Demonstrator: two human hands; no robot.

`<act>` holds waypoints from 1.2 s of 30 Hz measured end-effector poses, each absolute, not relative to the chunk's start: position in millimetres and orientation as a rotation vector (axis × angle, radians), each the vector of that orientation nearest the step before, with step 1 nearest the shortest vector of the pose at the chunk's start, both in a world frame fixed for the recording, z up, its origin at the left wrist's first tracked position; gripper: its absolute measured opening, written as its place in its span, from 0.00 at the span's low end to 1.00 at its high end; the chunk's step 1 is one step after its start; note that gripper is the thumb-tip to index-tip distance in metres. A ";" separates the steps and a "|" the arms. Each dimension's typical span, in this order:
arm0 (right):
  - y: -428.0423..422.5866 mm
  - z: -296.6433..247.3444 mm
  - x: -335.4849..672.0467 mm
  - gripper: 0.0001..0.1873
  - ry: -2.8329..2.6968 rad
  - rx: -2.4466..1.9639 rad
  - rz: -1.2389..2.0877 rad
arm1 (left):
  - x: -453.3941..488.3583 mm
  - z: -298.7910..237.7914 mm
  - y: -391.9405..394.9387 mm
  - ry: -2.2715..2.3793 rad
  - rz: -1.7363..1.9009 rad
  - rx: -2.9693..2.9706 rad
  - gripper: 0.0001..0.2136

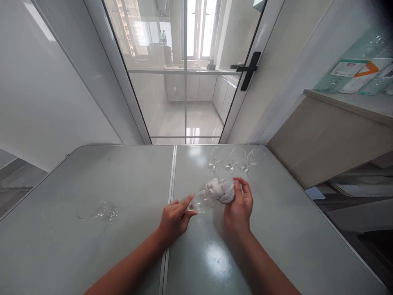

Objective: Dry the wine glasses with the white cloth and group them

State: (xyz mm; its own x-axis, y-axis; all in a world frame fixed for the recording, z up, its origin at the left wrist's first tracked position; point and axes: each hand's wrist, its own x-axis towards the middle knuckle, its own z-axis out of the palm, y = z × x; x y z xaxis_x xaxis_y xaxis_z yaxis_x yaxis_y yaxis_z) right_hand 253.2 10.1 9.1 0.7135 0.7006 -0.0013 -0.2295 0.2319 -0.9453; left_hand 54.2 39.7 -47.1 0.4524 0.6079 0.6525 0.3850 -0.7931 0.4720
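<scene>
A clear wine glass (202, 201) is held sideways above the grey table (129, 180). My left hand (175, 219) pinches its stem end, fingers closed. My right hand (239, 207) grips a bunched pale grey cloth (221, 190) that is pushed into the mouth of the glass. Three more clear wine glasses (235, 159) stand upright in a row at the far side of the table, beyond my right hand. Another wine glass (98, 209) lies on its side on the left part of the table.
A seam (171, 180) runs down the middle of the table. Beyond the far edge is a glass sliding door with a black handle (249, 69). A beige counter (334, 135) with papers on top stands at the right.
</scene>
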 end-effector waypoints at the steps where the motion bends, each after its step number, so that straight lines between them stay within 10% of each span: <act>1: 12.3 9.1 257.1 0.18 -0.471 -1.148 0.660 | 53.0 -45.6 40.3 0.847 1.281 2.375 0.21; 9: 10.2 4.9 224.2 0.20 -0.690 -0.811 1.435 | 47.8 -36.7 42.7 0.692 1.075 1.926 0.13; 20: -0.2 -17.6 217.8 0.07 -1.260 -1.035 0.599 | 53.4 -42.7 49.0 0.805 0.946 1.256 0.23; 25: 9.4 -2.5 246.7 0.17 -2.027 -0.995 0.133 | 52.6 -42.2 47.1 0.912 0.942 1.524 0.20; 36: 10.4 36.2 265.8 0.08 -2.053 -0.788 0.733 | 47.8 -43.9 45.6 0.609 0.930 2.269 0.08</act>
State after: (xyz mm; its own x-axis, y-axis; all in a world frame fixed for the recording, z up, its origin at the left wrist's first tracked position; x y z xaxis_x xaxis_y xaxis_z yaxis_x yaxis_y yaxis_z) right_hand 265.8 10.4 36.2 -0.4856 0.7375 0.4694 0.2735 0.6381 -0.7197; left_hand 47.8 45.6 -43.9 0.6485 0.6054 0.4614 0.1811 -0.7114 0.6790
